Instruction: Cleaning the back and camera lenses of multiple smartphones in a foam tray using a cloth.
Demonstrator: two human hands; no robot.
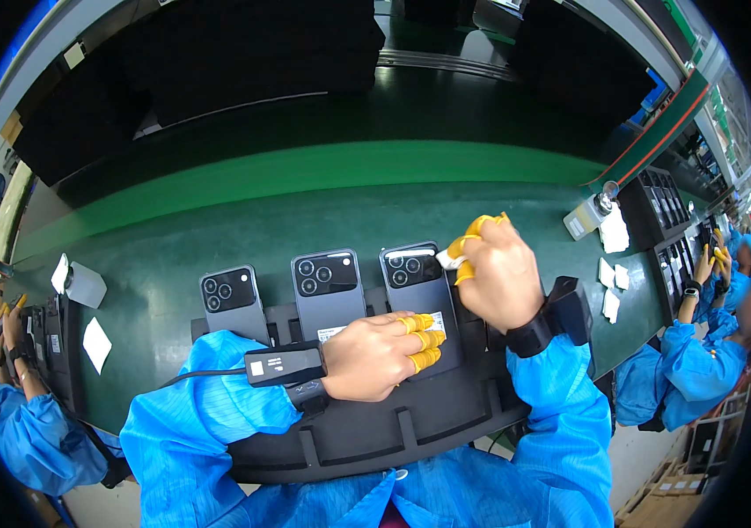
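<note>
A black slotted tray [375, 431] at frame centre is holding three grey phones, camera side up. The left hand [375, 354] is pressing curled fingers on the right-hand phone [417, 290], while the right hand [500, 275] is pinching a white cloth [447, 259] against its top.

Three phones [327, 290] side by side on tray [375, 431].

A factory assembly line for phones: a long green conveyor belt [305, 185] runs past the surface, dark phones [327, 290] sit in a row on a black slotted tray [393, 431], and neighbouring workers [692, 352] in blue cleanroom coats and yellow finger cots handle similar trays.
</note>
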